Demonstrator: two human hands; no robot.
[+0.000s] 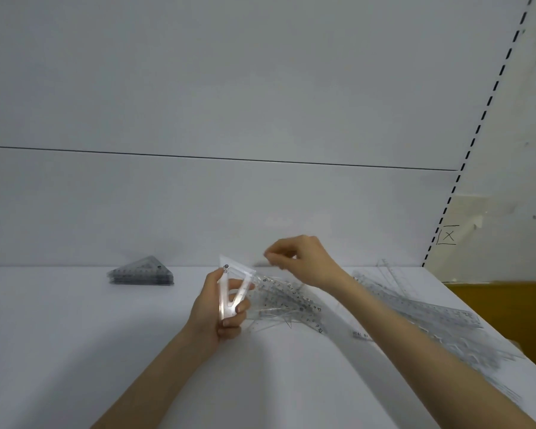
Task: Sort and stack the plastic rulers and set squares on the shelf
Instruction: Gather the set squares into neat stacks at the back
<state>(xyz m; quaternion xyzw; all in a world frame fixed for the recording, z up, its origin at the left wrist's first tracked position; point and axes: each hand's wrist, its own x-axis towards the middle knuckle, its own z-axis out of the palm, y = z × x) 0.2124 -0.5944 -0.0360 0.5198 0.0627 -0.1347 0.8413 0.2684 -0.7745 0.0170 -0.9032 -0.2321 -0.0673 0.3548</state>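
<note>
My left hand (217, 311) grips a small bundle of clear plastic set squares (234, 284), held upright above the white shelf (75, 351). My right hand (300, 258) hovers above a loose heap of clear rulers and set squares (291, 305) with its fingers curled downward; it is blurred, and whether it pinches anything cannot be told. A neat stack of triangular set squares (143, 272) lies at the back left of the shelf. Several long clear rulers (415, 305) lie spread out on the right side.
The shelf's white back panel (198, 212) rises behind the heap. A slotted upright (464, 156) stands at the right back corner, with a yellow surface (508, 305) beyond the shelf's right edge.
</note>
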